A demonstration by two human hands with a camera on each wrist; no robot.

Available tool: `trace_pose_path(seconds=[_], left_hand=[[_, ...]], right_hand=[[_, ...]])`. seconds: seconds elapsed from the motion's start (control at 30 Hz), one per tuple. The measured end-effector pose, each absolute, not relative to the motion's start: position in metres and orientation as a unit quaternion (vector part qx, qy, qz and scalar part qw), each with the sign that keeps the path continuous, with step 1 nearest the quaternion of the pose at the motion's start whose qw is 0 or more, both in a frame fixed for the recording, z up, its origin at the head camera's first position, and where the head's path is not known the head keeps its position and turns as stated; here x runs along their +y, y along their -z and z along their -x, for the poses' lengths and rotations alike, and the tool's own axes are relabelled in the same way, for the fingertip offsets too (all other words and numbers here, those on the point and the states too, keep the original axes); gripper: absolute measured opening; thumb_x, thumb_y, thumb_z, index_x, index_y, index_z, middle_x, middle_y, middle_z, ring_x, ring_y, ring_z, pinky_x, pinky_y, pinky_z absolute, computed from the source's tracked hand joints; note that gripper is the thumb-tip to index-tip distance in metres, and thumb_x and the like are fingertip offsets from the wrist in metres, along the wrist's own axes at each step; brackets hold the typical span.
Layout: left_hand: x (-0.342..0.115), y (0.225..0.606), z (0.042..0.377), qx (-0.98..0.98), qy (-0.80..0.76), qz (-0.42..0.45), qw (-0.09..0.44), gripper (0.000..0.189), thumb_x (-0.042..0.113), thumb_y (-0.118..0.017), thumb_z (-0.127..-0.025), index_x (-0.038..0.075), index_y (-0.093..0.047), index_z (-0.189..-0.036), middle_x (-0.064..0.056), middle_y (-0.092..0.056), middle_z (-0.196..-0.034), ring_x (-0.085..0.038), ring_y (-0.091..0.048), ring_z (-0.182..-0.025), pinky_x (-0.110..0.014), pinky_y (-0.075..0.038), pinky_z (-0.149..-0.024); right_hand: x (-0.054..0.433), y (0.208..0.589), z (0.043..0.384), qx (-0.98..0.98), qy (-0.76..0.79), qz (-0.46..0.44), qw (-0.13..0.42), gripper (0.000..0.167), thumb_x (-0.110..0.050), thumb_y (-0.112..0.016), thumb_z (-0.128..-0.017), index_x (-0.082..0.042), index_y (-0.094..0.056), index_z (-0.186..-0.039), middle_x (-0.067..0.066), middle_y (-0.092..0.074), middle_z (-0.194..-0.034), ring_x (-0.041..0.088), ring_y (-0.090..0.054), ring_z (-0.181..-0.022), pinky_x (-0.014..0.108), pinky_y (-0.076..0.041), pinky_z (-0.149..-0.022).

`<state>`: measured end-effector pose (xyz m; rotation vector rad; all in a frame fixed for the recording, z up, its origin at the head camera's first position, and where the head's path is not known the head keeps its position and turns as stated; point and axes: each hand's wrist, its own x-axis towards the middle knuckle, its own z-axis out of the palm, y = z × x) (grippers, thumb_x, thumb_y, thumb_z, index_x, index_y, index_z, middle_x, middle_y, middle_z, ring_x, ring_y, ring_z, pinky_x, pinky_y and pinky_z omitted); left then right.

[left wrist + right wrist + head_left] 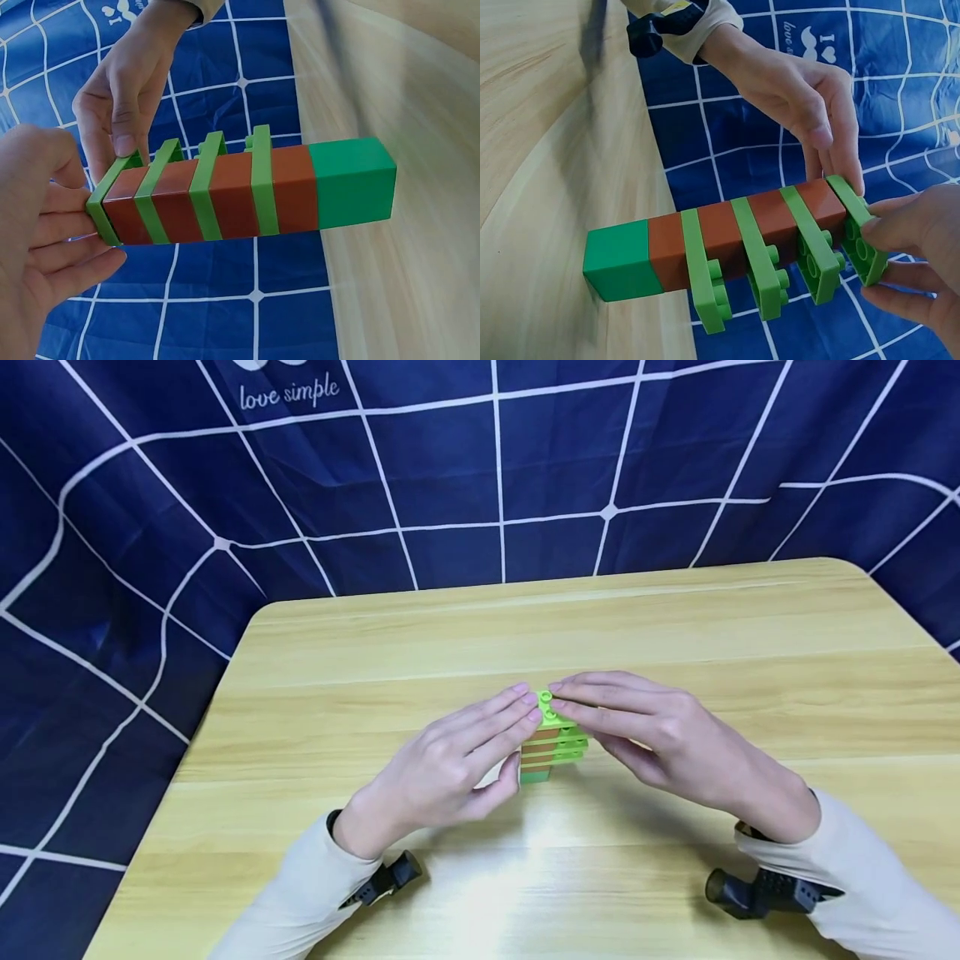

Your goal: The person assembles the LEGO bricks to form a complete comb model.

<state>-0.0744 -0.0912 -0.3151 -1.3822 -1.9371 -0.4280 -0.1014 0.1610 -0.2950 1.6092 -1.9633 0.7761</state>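
Note:
A tower of toy building bricks stands upright on the table. It has a dark green brick at the bottom, then brown bricks alternating with thin lime-green bricks that jut out to the right. My left hand rests its straight fingers on the top lime-green brick, its thumb apart from the tower in the right wrist view. From the other side my right hand pinches the overhanging end of that same top brick, fingers above and thumb below. The fingers partly cover its studs.
The wooden table ends at a back edge before a dark blue cloth with white grid lines. Each wrist wears a black camera, one near the left sleeve and one near the right sleeve.

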Motion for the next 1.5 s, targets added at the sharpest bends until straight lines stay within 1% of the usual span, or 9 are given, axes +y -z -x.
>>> trace_pose_path(seconds=[0.13, 0.5, 0.77, 1.0, 1.13, 1.17, 1.3, 1.37, 1.5], left_hand=[[-0.088, 0.318, 0.075, -0.743, 0.177, 0.539, 0.356, 0.039, 0.002, -0.061, -0.079, -0.012, -0.063, -0.115, -0.024, -0.064, -0.119, -0.034, -0.060, -0.116, -0.033, -0.046, -0.104], [-0.087, 0.326, 0.079, -0.734, 0.227, 0.529, 0.361, 0.031, 0.001, -0.054, -0.084, -0.012, -0.066, -0.109, -0.024, -0.066, -0.114, -0.034, -0.062, -0.113, -0.039, -0.047, -0.104], [-0.086, 0.327, 0.079, -0.736, 0.219, 0.515, 0.381, 0.031, 0.003, -0.051, -0.086, -0.012, -0.066, -0.109, -0.024, -0.067, -0.111, -0.034, -0.063, -0.110, -0.039, -0.048, -0.102], [-0.083, 0.326, 0.078, -0.740, 0.212, 0.509, 0.386, 0.030, 0.002, -0.053, -0.084, -0.011, -0.067, -0.107, -0.023, -0.068, -0.109, -0.032, -0.064, -0.108, -0.038, -0.049, -0.102], [-0.087, 0.326, 0.081, -0.749, 0.221, 0.500, 0.375, 0.032, 0.001, -0.055, -0.083, -0.011, -0.065, -0.111, -0.024, -0.066, -0.113, -0.033, -0.062, -0.112, -0.037, -0.047, -0.103], [-0.087, 0.327, 0.082, -0.753, 0.222, 0.496, 0.370, 0.034, 0.001, -0.056, -0.083, -0.011, -0.064, -0.113, -0.024, -0.065, -0.116, -0.033, -0.061, -0.114, -0.036, -0.047, -0.104], [-0.088, 0.331, 0.088, -0.766, 0.223, 0.490, 0.352, 0.041, 0.001, -0.057, -0.083, -0.013, -0.057, -0.122, -0.026, -0.059, -0.126, -0.034, -0.054, -0.124, -0.035, -0.043, -0.108], [-0.087, 0.334, 0.090, -0.770, 0.220, 0.488, 0.348, 0.046, 0.003, -0.058, -0.083, -0.013, -0.053, -0.126, -0.027, -0.056, -0.130, -0.035, -0.051, -0.126, -0.036, -0.041, -0.109], [-0.087, 0.338, 0.092, -0.774, 0.216, 0.487, 0.342, 0.052, 0.006, -0.058, -0.084, -0.015, -0.047, -0.130, -0.029, -0.051, -0.135, -0.038, -0.046, -0.130, -0.038, -0.038, -0.112]], right_hand=[[0.164, 0.296, 0.100, -0.719, -0.283, -0.587, 0.241, 0.034, -0.016, -0.041, -0.104, 0.002, -0.066, -0.119, 0.017, -0.065, -0.119, 0.028, -0.058, -0.116, 0.025, -0.039, -0.109], [0.161, 0.300, 0.102, -0.717, -0.292, -0.582, 0.250, 0.033, -0.016, -0.042, -0.104, 0.002, -0.065, -0.120, 0.018, -0.065, -0.119, 0.028, -0.058, -0.116, 0.025, -0.039, -0.109], [0.152, 0.310, 0.108, -0.680, -0.333, -0.586, 0.288, 0.029, -0.011, -0.048, -0.101, 0.006, -0.068, -0.112, 0.020, -0.067, -0.115, 0.032, -0.062, -0.110, 0.031, -0.047, -0.103], [0.153, 0.317, 0.104, -0.692, -0.293, -0.578, 0.319, 0.030, -0.013, -0.049, -0.101, 0.007, -0.066, -0.116, 0.021, -0.065, -0.120, 0.034, -0.061, -0.112, 0.032, -0.045, -0.105], [0.151, 0.324, 0.104, -0.723, -0.227, -0.564, 0.327, 0.045, -0.025, -0.055, -0.099, 0.009, -0.056, -0.128, 0.021, -0.056, -0.132, 0.037, -0.054, -0.121, 0.038, -0.039, -0.111], [0.151, 0.326, 0.104, -0.736, -0.207, -0.559, 0.322, 0.051, -0.026, -0.062, -0.095, 0.009, -0.052, -0.131, 0.021, -0.053, -0.136, 0.038, -0.050, -0.125, 0.039, -0.037, -0.113], [0.152, 0.335, 0.106, -0.774, -0.144, -0.533, 0.309, 0.092, -0.020, -0.089, -0.067, 0.007, -0.039, -0.140, 0.021, -0.043, -0.144, 0.040, -0.036, -0.135, 0.045, -0.030, -0.116], [0.152, 0.340, 0.108, -0.783, -0.127, -0.523, 0.313, 0.107, -0.013, -0.095, -0.053, 0.007, -0.036, -0.141, 0.021, -0.040, -0.145, 0.041, -0.033, -0.136, 0.046, -0.029, -0.116], [0.150, 0.347, 0.111, -0.777, -0.123, -0.522, 0.331, 0.103, -0.006, -0.091, -0.054, 0.008, -0.037, -0.140, 0.024, -0.039, -0.144, 0.043, -0.035, -0.133, 0.045, -0.029, -0.114]])
